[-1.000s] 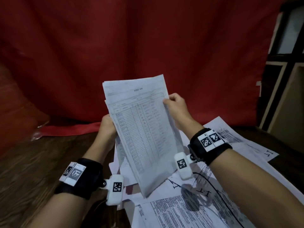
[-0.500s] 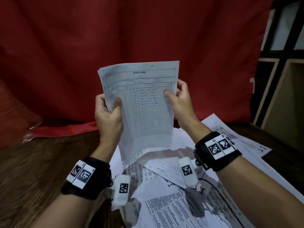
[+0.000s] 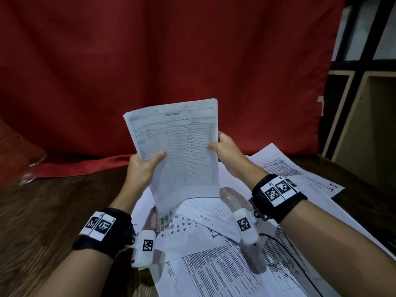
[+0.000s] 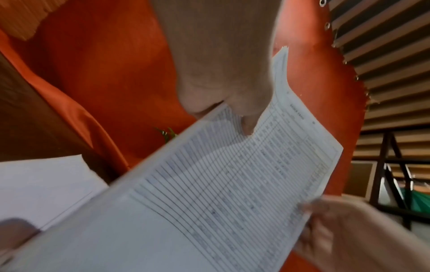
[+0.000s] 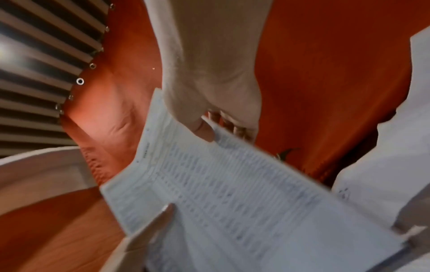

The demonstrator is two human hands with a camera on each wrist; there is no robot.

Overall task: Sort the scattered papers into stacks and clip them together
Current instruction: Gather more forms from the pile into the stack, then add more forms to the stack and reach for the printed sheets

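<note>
A red curtain (image 3: 171, 61) is hung behind a wooden table (image 3: 42, 211), with dark shelving (image 3: 364, 103) seen at right.

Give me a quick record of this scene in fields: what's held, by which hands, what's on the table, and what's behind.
held: upright stack of white printed table sheets
left hand: grips the stack's left edge, thumb in front
right hand: grips the stack's right edge
table: dark wooden table with scattered white printed papers
clip: none visible
backdrop: red cloth curtain
</note>
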